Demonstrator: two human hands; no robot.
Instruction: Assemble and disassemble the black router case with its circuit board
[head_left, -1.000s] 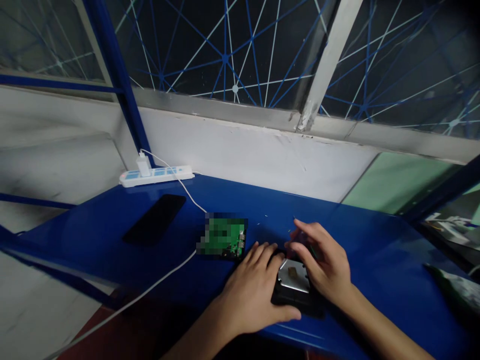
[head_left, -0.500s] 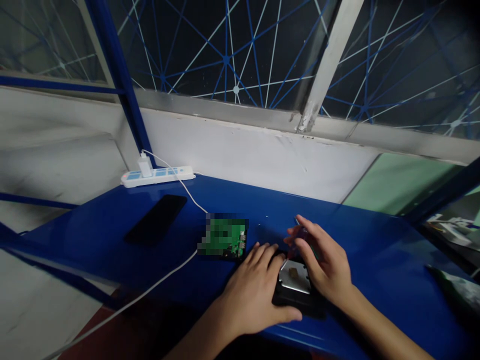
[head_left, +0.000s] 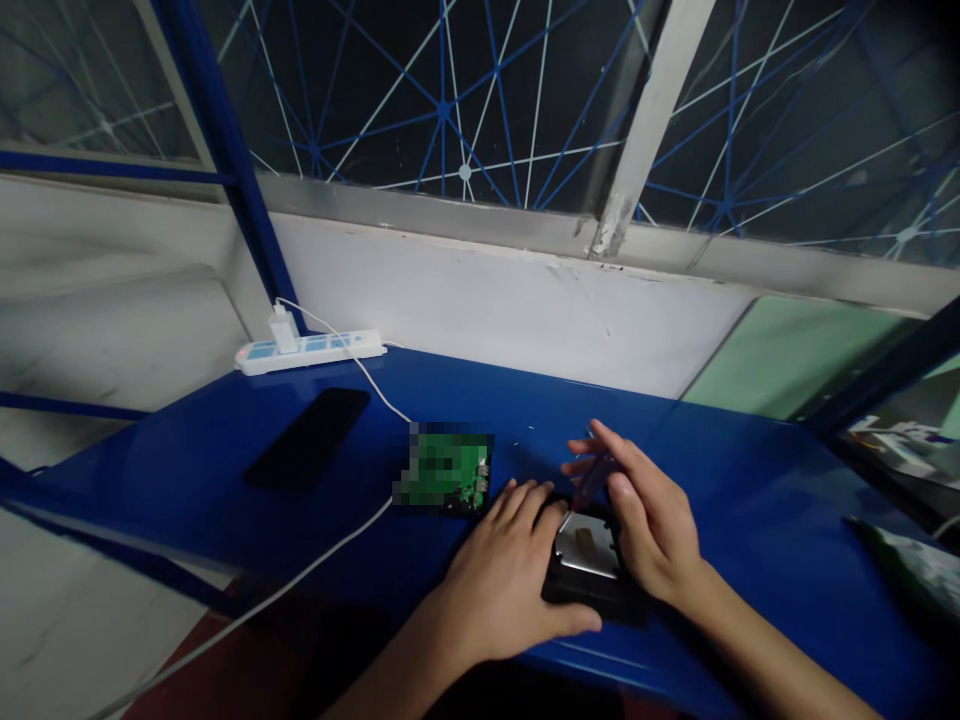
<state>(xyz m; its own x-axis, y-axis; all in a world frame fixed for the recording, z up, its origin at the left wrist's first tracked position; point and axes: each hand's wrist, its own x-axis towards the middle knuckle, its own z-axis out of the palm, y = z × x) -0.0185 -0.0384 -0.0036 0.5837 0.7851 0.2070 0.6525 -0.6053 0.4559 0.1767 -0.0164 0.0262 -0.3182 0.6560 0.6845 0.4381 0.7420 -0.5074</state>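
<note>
A black device [head_left: 592, 590] with a silver metal plate [head_left: 586, 548] and a small brown patch on it lies near the front edge of the blue table. My left hand [head_left: 510, 575] rests on its left side, fingers pressed together at the upper corner and thumb along the front. My right hand [head_left: 649, 500] holds a slim, see-through screwdriver [head_left: 595, 480] between thumb and fingers, tilted, its tip at the plate's upper left edge. Just left of the device lies a green circuit board [head_left: 450, 470], partly pixelated.
A black phone [head_left: 309, 437] lies on the table [head_left: 742, 490] at the left. Behind it stands a white power strip [head_left: 311, 350] with a plug and a white cable [head_left: 322, 560] crossing the table. A green and silver packet [head_left: 907, 570] is at the right edge.
My right hand's fingers have shifted around the screwdriver, and more of its handle shows. My left hand stays on the device. The whole view has moved slightly.
</note>
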